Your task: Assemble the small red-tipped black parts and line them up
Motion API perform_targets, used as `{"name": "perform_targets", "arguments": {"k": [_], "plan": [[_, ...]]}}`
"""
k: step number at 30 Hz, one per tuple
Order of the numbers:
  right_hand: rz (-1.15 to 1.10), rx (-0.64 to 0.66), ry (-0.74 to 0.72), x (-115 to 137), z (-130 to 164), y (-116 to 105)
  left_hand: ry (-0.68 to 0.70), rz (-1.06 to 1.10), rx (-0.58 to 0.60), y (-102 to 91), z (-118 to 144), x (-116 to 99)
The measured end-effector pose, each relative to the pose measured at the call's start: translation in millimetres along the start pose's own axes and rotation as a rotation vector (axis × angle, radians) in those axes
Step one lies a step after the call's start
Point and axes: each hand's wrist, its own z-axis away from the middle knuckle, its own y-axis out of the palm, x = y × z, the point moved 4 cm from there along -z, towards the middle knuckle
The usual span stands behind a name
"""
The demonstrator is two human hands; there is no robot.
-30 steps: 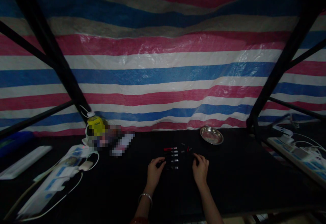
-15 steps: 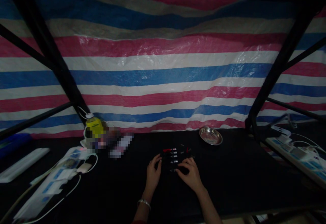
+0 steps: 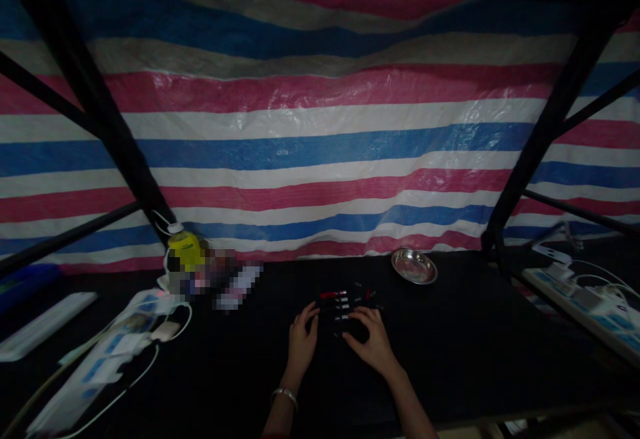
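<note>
Several slim, pen-like pieces lie side by side in a row on the black table. The farthest is a red one [image 3: 330, 294]; nearer to me are dark ones with silver bands, such as this dark pen-like piece [image 3: 342, 318]. My left hand [image 3: 303, 339] is at the left ends of the row, its fingers curved and apart. At the right ends is my right hand [image 3: 373, 342], thumb and fingers spread, with the thumb tip by the nearest dark piece [image 3: 337, 334]. Small loose parts, one a red part [image 3: 369, 294], lie beyond my right hand. Dim light hides finer detail.
A round metal dish [image 3: 414, 266] stands at the back right. On the left are a power strip [image 3: 117, 342] with plugs and cables, and a yellow bottle [image 3: 187, 249]. Another power strip [image 3: 585, 306] lies far right. Striped sheeting [image 3: 320, 152] hangs behind, between black frame posts.
My right hand has shifted slightly left, its fingers now nearer the silver-banded ends. My left hand has barely moved. The row of pieces looks unchanged.
</note>
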Motion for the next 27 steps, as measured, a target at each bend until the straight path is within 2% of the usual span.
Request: {"name": "perform_targets", "arguments": {"k": [8,13,19,24,27], "plan": [[-0.036,0.029,0.084,-5,2,6,-0.027,0.005,0.026,0.0,0,-1],[-0.036,0.038,0.082,-6,2,6,-0.025,-0.013,0.033,0.4,0,-2],[-0.059,-0.006,0.034,2,0,0,-0.038,0.028,-0.059,-5.1,2,-3],[-0.013,0.076,0.028,1,0,3,-0.084,0.031,-0.105,-10.1,5,-5],[-0.097,0.102,0.021,-3,-2,6,-0.105,0.062,-0.131,-12.5,6,-9]]}}
